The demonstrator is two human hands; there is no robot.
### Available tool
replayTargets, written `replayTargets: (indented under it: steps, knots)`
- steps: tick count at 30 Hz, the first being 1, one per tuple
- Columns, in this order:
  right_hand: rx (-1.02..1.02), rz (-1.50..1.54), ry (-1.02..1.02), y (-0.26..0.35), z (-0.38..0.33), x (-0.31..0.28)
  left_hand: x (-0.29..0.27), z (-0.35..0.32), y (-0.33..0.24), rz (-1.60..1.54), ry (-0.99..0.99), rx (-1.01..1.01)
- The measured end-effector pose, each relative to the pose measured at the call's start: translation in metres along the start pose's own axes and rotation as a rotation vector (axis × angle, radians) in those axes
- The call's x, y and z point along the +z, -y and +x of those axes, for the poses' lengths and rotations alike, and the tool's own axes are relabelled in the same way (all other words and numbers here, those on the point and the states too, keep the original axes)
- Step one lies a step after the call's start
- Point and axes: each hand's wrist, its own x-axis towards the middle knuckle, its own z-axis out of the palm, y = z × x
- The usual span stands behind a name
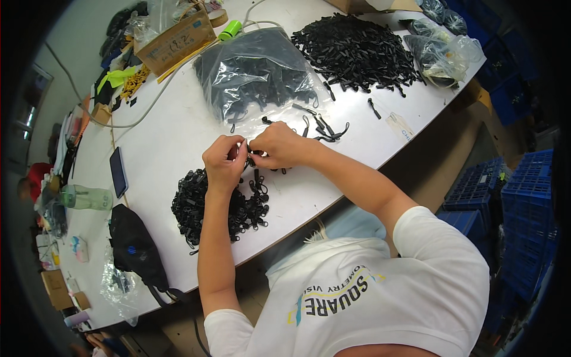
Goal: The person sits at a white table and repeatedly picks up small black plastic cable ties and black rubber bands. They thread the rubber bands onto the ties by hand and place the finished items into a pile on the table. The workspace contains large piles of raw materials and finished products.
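My left hand (223,159) and my right hand (278,146) meet fingertip to fingertip above the white table (172,128), pinching a small black plastic piece (245,146) between them. Just below them lies a heap of small black assembled parts (215,205). A few loose black strips (324,128) lie just beyond my right hand. Farther back sit a clear bag of black parts (253,74) and a large pile of black strips (357,53).
A dark phone (118,172) lies left of my hands, and a black pouch (135,247) sits at the near table edge. A cardboard box (175,41), a green bottle (87,198) and a white cable (146,110) are on the left. Blue crates (523,208) stand right.
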Motion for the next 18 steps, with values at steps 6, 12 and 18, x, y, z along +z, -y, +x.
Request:
replayTargets:
  steps: [6,12,18]
  knots:
    - [-0.024,0.035,-0.064,-0.0006,-0.0005,0.0023,-0.0054,0.0014,0.0037,-0.11,0.041,-0.006]
    - [-0.03,-0.002,-0.084,0.0006,-0.0001,0.001,-0.005,0.0031,0.0042,-0.069,0.075,-0.109]
    - [-0.025,0.004,-0.107,-0.003,-0.0008,0.0039,-0.0088,0.0027,0.0069,-0.055,0.251,-0.173]
